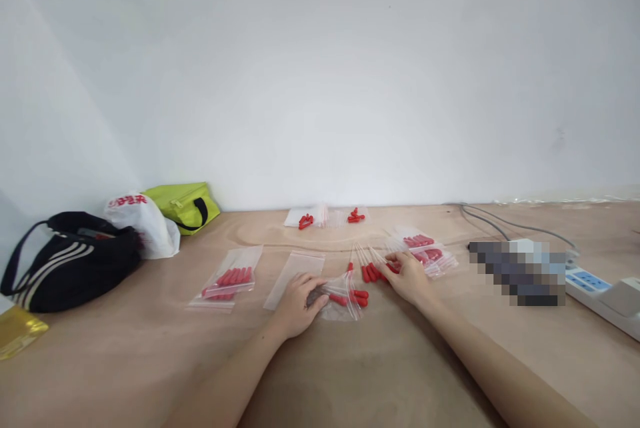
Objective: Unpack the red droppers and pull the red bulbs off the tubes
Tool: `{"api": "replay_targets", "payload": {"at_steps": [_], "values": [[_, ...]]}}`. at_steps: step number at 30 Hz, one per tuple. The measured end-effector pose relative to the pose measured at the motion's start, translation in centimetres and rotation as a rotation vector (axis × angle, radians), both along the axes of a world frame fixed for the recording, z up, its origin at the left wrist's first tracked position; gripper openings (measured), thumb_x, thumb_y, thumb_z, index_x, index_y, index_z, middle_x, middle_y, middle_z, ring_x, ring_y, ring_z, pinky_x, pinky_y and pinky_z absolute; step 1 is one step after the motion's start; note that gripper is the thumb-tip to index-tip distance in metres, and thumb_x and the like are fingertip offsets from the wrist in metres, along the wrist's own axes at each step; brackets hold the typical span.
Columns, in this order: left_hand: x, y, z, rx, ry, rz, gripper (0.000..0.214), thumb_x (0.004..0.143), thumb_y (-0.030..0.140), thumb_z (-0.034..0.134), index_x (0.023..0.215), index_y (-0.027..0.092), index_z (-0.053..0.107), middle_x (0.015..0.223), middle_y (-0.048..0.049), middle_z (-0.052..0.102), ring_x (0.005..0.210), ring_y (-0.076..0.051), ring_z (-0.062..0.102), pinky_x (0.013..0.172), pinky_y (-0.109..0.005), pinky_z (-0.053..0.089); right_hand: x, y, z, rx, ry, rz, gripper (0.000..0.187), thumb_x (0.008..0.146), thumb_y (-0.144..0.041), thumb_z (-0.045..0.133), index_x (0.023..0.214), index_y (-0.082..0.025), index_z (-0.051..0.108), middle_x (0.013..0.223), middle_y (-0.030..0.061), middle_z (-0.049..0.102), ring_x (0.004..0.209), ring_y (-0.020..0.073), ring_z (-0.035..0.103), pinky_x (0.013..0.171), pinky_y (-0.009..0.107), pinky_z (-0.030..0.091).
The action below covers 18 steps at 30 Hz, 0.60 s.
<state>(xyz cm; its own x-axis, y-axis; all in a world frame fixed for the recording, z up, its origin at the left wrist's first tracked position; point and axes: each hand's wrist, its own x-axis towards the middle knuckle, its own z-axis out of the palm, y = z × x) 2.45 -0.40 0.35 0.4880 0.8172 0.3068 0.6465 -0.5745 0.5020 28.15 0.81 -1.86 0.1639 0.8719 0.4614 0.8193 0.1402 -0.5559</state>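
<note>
Holding clear, apparently plastic bag [334,313]

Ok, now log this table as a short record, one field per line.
Left hand: the left hand holds a clear zip bag, red bulbs poking past its striped edge
Right hand: the right hand has its fingers at loose red-bulbed droppers
Beside left hand: flat zip bag; farther left, overlapping filled bags
Beyond right hand: more filled bags
Near wall: small red pieces on clear plastic
Far left: black bag, white plastic bag, lime-green bag
Far right: power strip
</note>
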Motion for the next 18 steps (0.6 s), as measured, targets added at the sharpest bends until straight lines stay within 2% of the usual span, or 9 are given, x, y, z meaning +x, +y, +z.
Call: {"api": "replay_targets", "payload": {"at_steps": [5,8,9,11,13,15,18], "values": [[0.0,-0.1,0.1,-0.008,-0.006,0.005,0.023,0.077,0.027,0.052,0.098,0.019,0.058,0.094,-0.0057,0.059,0.091,-0.021,0.052,0.082,-0.036,0.041,0.0,-0.5,0.6,-0.028,-0.115,-0.047,0.024,0.078,-0.035,0.045,0.079,-0.017,0.061,0.075,0.0078,0.062,0.068,0.0187,0.057,0.059,0.027,0.04],[0.0,-0.1,0.0,-0.005,-0.01,0.011,0.022,0.077,0.027,0.053,0.097,0.019,0.058,0.093,-0.0054,0.059,0.09,-0.021,0.052,0.081,-0.036,0.041,-0.5,-1.1,1.1,0.034,-0.178,-0.058,0.021,0.08,-0.03,0.043,0.079,-0.018,0.06,0.077,0.0073,0.062,0.067,0.0179,0.056,0.057,0.027,0.038],[0.0,-0.1,0.1,-0.004,-0.011,0.01,0.022,0.077,0.027,0.053,0.097,0.019,0.058,0.093,-0.0053,0.059,0.09,-0.02,0.052,0.081,-0.036,0.041,-0.7,-1.4,1.3,0.065,-0.185,-0.024,0.02,0.08,-0.029,0.043,0.078,-0.019,0.06,0.078,0.0068,0.061,0.07,0.018,0.056,0.058,0.027,0.038],[0.0,-0.1,0.1,-0.001,-0.012,0.012,0.022,0.077,0.027,0.053,0.097,0.019,0.057,0.093,-0.0054,0.059,0.09,-0.02,0.052,0.081,-0.036,0.041,-1.3,-2.0,1.7,0.099,-0.191,0.137,0.017,0.079,-0.028,0.046,0.076,-0.02,0.06,0.077,0.0053,0.061,0.075,0.0177,0.054,0.063,0.027,0.039],[0.0,-0.1,0.0,0.004,-0.006,0.016,0.023,0.077,0.026,0.053,0.098,0.018,0.057,0.093,-0.0057,0.058,0.091,-0.02,0.052,0.082,-0.035,0.041,-2.0,-2.6,1.9,0.076,-0.194,0.356,0.013,0.076,-0.029,0.051,0.075,-0.021,0.06,0.075,0.0036,0.06,0.076,0.0166,0.053,0.067,0.027,0.039],[0.0,-0.1,0.0,0.009,0.0,0.017,0.023,0.076,0.026,0.054,0.098,0.018,0.057,0.094,-0.0057,0.058,0.092,-0.021,0.052,0.082,-0.035,0.041,-2.5,-3.0,2.0,0.017,-0.2,0.515,0.014,0.071,-0.032,0.057,0.079,-0.021,0.061,0.077,0.0028,0.059,0.076,0.0159,0.052,0.069,0.027,0.04],[0.0,0.0,-0.1,0.014,0.009,0.011,0.023,0.076,0.025,0.053,0.098,0.019,0.057,0.095,-0.006,0.059,0.092,-0.021,0.052,0.082,-0.036,0.041,-3.1,-3.3,2.0,-0.074,-0.225,0.556,0.021,0.067,-0.033,0.062,0.085,-0.022,0.063,0.083,0.0034,0.06,0.081,0.0176,0.052,0.069,0.028,0.04]]}}
